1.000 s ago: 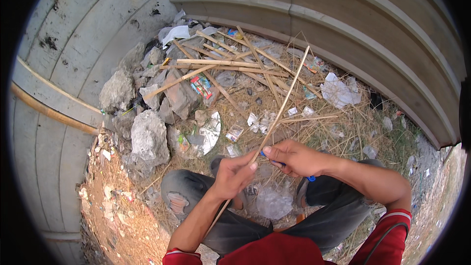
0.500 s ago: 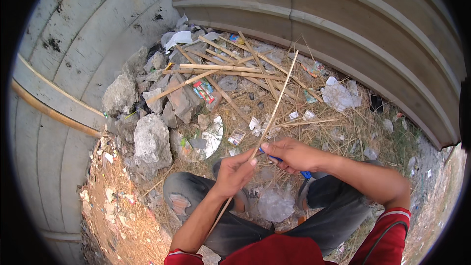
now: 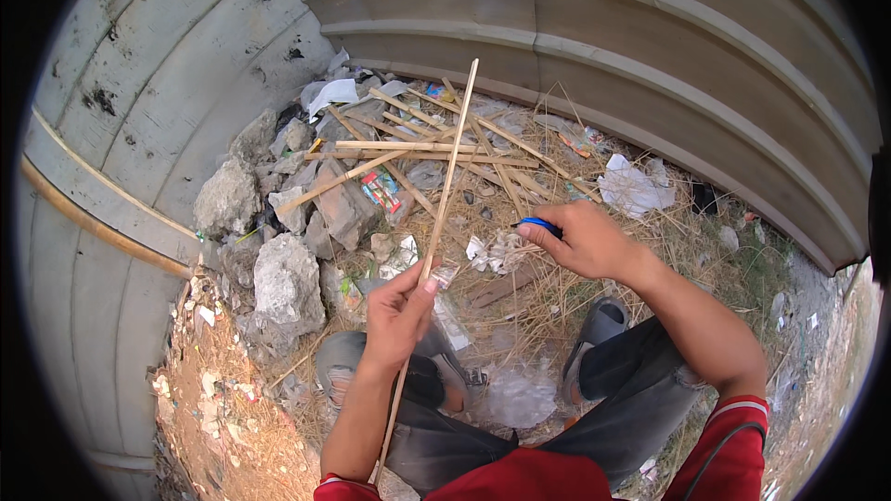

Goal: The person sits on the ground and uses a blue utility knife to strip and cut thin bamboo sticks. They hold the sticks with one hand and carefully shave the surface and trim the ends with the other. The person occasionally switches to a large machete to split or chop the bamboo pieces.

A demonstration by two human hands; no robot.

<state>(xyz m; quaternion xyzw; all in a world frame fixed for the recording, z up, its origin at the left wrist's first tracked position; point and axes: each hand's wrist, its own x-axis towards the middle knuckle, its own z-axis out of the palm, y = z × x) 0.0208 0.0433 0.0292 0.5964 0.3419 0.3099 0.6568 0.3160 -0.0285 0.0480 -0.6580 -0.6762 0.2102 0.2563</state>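
Ribbed metal sheeting (image 3: pixel 668 65) and a scorched-looking grey panel wall (image 3: pixel 167 102) meet in a corner beyond the grip of a person seated low over ground strewn with dry grass (image 3: pixel 548 306) and litter. The left hand (image 3: pixel 399 315) is clamped on a long, pale, bamboo-like strip (image 3: pixel 450 181), thumb pressing against it, the strip slanting upward past the fingers while its lower part runs back along the left forearm. To the right of that grip and slightly farther out, the right hand (image 3: pixel 589 239) is curled tight around a slim blue-handled tool (image 3: pixel 541 224), held apart from the strip; its working end is too small to make out. Beyond the left hand, more strips (image 3: pixel 418 147) lie crisscrossed in a loose pile, with a red and green packet (image 3: pixel 380 191) just on its near side. Left of the grip sit rough grey stones (image 3: pixel 288 288); past the right hand lies a crumpled white sheet (image 3: pixel 636 184). Nearer the body than either hand, a clear plastic bag (image 3: pixel 520 397) rests between feet in grey sandals (image 3: pixel 603 323).
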